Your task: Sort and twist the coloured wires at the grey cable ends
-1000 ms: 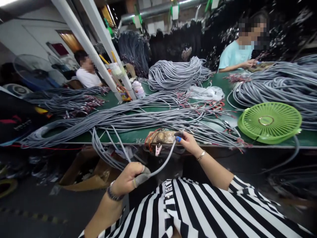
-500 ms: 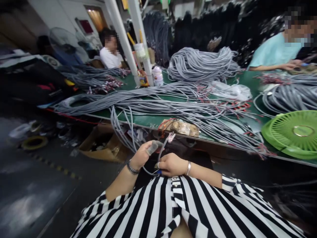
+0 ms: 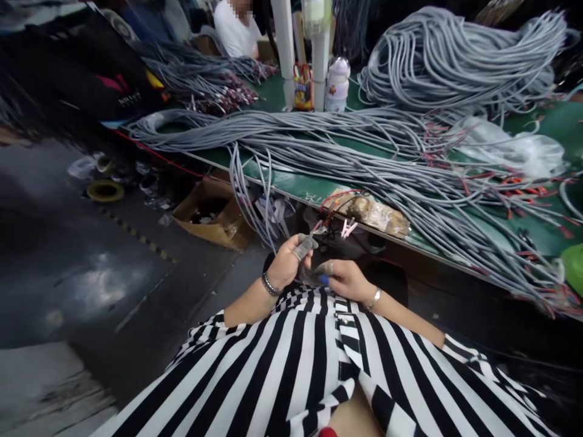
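Observation:
My left hand (image 3: 288, 262), a grey cover on its thumb, is closed on a grey cable. The cable's end, with thin coloured wires (image 3: 316, 227), seems to stick out past the thumb. My right hand (image 3: 348, 279) is just to the right, its fingers pinched together and apart from my left hand. Something blue (image 3: 324, 280) shows at its fingertips; whether it is held or worn I cannot tell. A pale pink clip (image 3: 348, 228) is at the bench edge, beside a taped brown block (image 3: 380, 217) with red and black wires.
Long grey cables (image 3: 319, 145) lie across the green bench (image 3: 291, 189), several hanging over its front edge. Behind them are a large cable coil (image 3: 455, 60), a plastic bag (image 3: 510, 145) and a bottle (image 3: 337, 85). A cardboard box (image 3: 212, 218) stands below. Across the bench sits a person in white (image 3: 237, 27).
The view has tilted down and turned left. My right hand has come away from the cable, and the loop between my hands is gone. My left hand still grips a cable.

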Demonstrator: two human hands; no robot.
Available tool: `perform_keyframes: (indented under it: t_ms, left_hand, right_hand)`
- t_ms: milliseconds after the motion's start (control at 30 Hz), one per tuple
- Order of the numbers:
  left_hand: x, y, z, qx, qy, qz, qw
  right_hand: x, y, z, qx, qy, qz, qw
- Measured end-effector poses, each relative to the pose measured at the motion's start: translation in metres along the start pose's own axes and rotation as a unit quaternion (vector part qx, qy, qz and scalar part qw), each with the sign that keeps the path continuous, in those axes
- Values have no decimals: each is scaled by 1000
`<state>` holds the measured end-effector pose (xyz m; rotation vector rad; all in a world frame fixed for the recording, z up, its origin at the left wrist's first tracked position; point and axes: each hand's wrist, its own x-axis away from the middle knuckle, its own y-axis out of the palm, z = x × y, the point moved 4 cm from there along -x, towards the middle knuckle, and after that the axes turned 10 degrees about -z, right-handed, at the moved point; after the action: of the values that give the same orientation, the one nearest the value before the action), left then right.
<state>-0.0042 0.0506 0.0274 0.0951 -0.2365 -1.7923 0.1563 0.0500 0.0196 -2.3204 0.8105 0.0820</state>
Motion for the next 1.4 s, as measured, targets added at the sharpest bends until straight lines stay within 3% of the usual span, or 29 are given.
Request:
perform_keyframes:
  t_ms: [67, 133, 233, 333, 600, 800, 867, 967, 1100, 1167, 1267, 1400]
  left_hand:
    - [3, -2, -9, -10, -19, 7, 1000]
    - [7, 0, -18, -43, -45, -16, 998]
    - [13, 8, -28, -82, -75, -68, 992]
    - [13, 15, -31, -93, -88, -98, 987]
    - [8, 15, -36, -50, -106, -100, 988]
    - [5, 17, -39, -66, -99, -103, 988]
    - [5, 16, -40, -55, -92, -88, 990]
    - [4, 16, -43, -2, -103, -78, 992]
    - [2, 20, -48, 51, -139, -139, 979]
    - [1, 19, -51, 45, -165, -164, 972]
    - [-4, 14, -52, 21, -186, -180, 966]
    - [-16, 12, -44, -47, -147, -238, 959]
  right_hand:
    - [6, -10, 9, -76, 76, 101, 989]
    - [10, -14, 17, -140, 140, 149, 969]
    - [7, -11, 21, -209, 162, 142, 954]
    - [4, -9, 23, -204, 167, 152, 952]
    - [4, -13, 25, -250, 157, 131, 946]
    - [6, -15, 29, -278, 185, 164, 928]
    - [7, -12, 32, -347, 189, 161, 904]
    - [7, -4, 35, -493, 187, 126, 840]
    - [3, 7, 38, -643, 174, 59, 743]
    - [3, 9, 40, -672, 173, 35, 720]
    - [5, 6, 45, -659, 182, 9, 730]
    - [14, -8, 46, -585, 222, -35, 779]
